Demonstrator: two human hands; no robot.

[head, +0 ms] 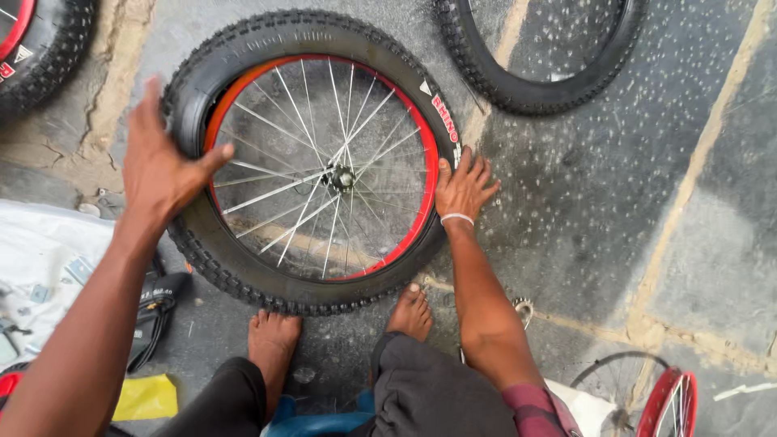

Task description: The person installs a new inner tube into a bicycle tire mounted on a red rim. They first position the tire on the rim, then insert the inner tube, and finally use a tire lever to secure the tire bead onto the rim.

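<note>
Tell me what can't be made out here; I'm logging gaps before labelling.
Head view:
- Black knobby tyre on red-rimmed spoked wheel: left side under left hand.
- Right hand: palm hidden, pressed down.
- Loose black tyre: cut by top edge.
- Second red-rimmed wheel: cut by bottom edge.

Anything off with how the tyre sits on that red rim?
Yes. On the upper left, under the left hand, the black tyre stands away from the red rim, leaving a dark gap. Along the right, by the right hand, it sits close against the rim.
</note>
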